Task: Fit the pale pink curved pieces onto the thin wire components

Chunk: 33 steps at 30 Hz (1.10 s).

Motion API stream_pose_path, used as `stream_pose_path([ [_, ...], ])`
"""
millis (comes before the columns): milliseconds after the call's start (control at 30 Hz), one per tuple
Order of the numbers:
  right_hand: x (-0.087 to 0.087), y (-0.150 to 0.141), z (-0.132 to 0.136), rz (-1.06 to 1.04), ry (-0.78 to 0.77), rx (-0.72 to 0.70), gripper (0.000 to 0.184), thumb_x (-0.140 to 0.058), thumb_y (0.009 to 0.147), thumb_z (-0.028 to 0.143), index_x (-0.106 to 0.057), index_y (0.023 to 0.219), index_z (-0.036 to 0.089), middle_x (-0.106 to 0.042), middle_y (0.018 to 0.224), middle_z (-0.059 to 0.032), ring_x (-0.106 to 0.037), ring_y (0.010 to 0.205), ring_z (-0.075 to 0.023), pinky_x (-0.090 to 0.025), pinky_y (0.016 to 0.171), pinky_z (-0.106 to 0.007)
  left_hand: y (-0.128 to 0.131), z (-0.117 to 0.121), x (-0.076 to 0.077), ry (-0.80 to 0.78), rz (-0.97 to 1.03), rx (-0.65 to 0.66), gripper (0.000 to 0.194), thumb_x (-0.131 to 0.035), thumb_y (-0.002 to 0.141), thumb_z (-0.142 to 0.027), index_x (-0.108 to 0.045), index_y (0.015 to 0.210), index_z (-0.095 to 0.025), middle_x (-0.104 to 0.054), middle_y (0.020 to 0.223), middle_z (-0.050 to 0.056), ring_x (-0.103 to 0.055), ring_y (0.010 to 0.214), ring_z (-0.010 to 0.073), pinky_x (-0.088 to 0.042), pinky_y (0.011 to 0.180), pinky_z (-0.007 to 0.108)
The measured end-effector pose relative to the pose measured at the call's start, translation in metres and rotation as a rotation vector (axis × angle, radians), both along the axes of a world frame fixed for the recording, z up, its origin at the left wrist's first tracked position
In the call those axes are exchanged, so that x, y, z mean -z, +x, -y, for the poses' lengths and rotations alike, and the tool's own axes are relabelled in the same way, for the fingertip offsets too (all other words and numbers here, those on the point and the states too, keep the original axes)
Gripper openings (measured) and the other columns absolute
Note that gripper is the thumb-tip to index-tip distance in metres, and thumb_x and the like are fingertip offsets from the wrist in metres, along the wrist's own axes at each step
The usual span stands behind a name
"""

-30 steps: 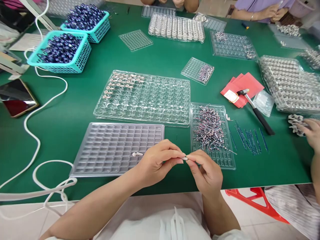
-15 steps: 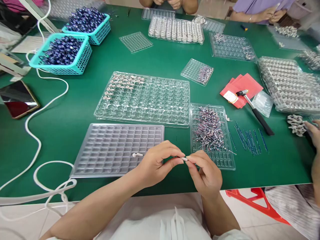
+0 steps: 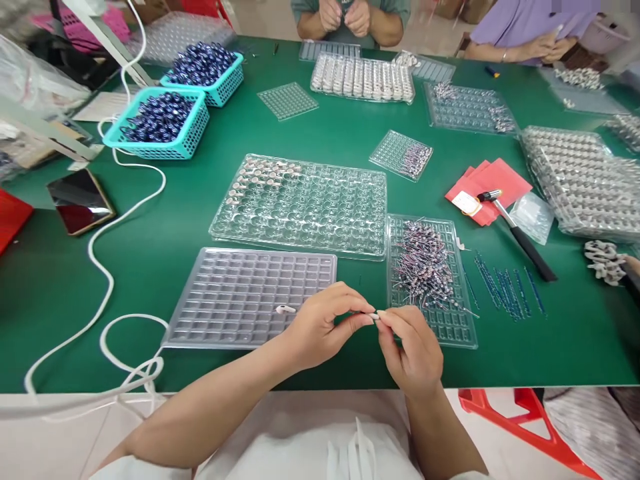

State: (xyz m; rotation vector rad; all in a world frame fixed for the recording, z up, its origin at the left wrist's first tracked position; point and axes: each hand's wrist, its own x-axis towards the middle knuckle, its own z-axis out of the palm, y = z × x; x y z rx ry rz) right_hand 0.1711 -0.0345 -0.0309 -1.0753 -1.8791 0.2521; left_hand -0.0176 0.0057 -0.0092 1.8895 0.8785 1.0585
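My left hand and my right hand meet at the front of the table, both pinching one small white earbud part between thumb and fingertips. Fingers cover most of the part, so its exact shape is hidden. Left of my left hand a white earbud piece lies on a greyish plastic tray with many small compartments. Behind that, a clear tray holds white earbud pieces in its far left pockets. Close to my right hand, a heap of small wired components lies on another clear tray.
Two turquoise baskets of shiny dark blue pieces stand at the back left, near a phone and white cable. To the right are a small hammer, red packets and thin blue strips. Co-workers' hands show opposite.
The camera view has shifted, so the table's contents appear slightly further right and lower. Both my hands keep their pinch on the small white part.
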Motion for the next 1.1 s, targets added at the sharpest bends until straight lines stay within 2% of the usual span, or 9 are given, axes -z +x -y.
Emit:
stream_pose_path([
  [133,0.000,0.000,0.003,-0.007,-0.081,-0.031,0.053,-0.061,0.088,0.002,-0.054,0.136,0.024,-0.073,0.102,-0.0083,-0.068,0.087,-0.0193,-0.056,0.075,-0.036,-0.011,-0.004,-0.011,-0.080,-0.020,-0.020,0.009,-0.066,0.093,-0.018,-0.073,0.099,-0.016,-0.075,0.090,0.007,-0.067,0.085,0.0176,-0.055,0.077,0.031],
  [267,0.001,0.001,0.006,-0.056,-0.185,-0.002,0.058,-0.059,0.092,0.008,-0.045,0.145,0.026,-0.073,0.109,-0.0067,-0.068,0.079,-0.0160,-0.058,0.075,-0.034,-0.046,-0.009,-0.036,-0.225,-0.211,-0.144,0.013,-0.062,0.096,-0.026,-0.071,0.104,-0.020,-0.074,0.098,0.005,-0.067,0.089,0.0174,-0.053,0.078,0.030],
  [400,0.002,0.004,0.006,-0.063,-0.186,-0.026,0.046,-0.058,0.092,0.011,-0.055,0.136,0.026,-0.074,0.107,-0.0054,-0.071,0.080,-0.0163,-0.059,0.074,-0.032,-0.083,-0.005,-0.052,-0.309,-0.527,-0.173,0.015,-0.059,0.097,-0.032,-0.069,0.099,-0.021,-0.071,0.099,0.005,-0.064,0.092,0.0200,-0.052,0.079,0.033],
  [500,0.000,0.003,0.005,-0.054,-0.170,-0.037,0.033,-0.059,0.092,0.016,-0.063,0.124,0.025,-0.076,0.104,-0.0055,-0.073,0.083,-0.0190,-0.060,0.072,-0.031,-0.098,-0.001,-0.052,-0.341,-0.665,-0.073,0.017,-0.060,0.095,-0.035,-0.070,0.099,-0.022,-0.072,0.107,0.005,-0.064,0.103,0.0234,-0.052,0.088,0.036],
  [567,-0.002,0.002,0.005,-0.042,-0.188,0.002,0.024,-0.058,0.093,0.020,-0.066,0.116,0.025,-0.077,0.101,-0.0057,-0.074,0.080,-0.0197,-0.061,0.071,-0.032,-0.104,-0.006,-0.052,-0.343,-0.718,-0.093,0.022,-0.059,0.095,-0.037,-0.070,0.108,-0.023,-0.071,0.115,0.007,-0.063,0.110,0.0258,-0.052,0.092,0.038],
  [667,-0.005,0.000,0.004,-0.020,-0.206,0.046,0.018,-0.057,0.095,0.025,-0.068,0.108,0.024,-0.077,0.097,-0.0060,-0.075,0.076,-0.0201,-0.062,0.073,-0.032,-0.113,-0.036,-0.052,-0.308,-0.769,-0.339,0.030,-0.055,0.097,-0.037,-0.067,0.119,-0.021,-0.069,0.123,0.010,-0.064,0.111,0.0270,-0.052,0.093,0.038],
  [767,-0.004,0.000,0.003,-0.013,-0.196,0.048,0.017,-0.056,0.096,0.026,-0.068,0.108,0.023,-0.077,0.097,-0.0061,-0.075,0.078,-0.0198,-0.062,0.075,-0.031,-0.123,-0.090,-0.050,-0.281,-0.804,-0.610,0.028,-0.055,0.096,-0.030,-0.067,0.118,-0.017,-0.069,0.121,0.011,-0.066,0.104,0.0252,-0.052,0.092,0.035],
  [933,0.008,0.001,0.000,-0.037,-0.118,0.025,0.017,-0.056,0.095,0.024,-0.068,0.108,0.023,-0.076,0.094,-0.0047,-0.074,0.079,-0.0178,-0.060,0.072,-0.028,-0.132,-0.180,-0.030,-0.240,-0.839,-0.730,0.026,-0.056,0.095,-0.025,-0.067,0.116,-0.014,-0.068,0.122,0.014,-0.065,0.104,0.0241,-0.050,0.090,0.033],
  [1100,0.012,-0.002,-0.003,-0.048,-0.091,0.033,0.019,-0.057,0.093,0.015,-0.066,0.109,0.022,-0.074,0.093,-0.0051,-0.072,0.081,-0.0168,-0.058,0.074,-0.029,-0.129,-0.219,-0.017,-0.255,-0.917,-0.712,0.019,-0.067,0.088,-0.032,-0.068,0.084,-0.014,-0.072,0.096,0.010,-0.066,0.090,0.0232,-0.050,0.079,0.034],
])
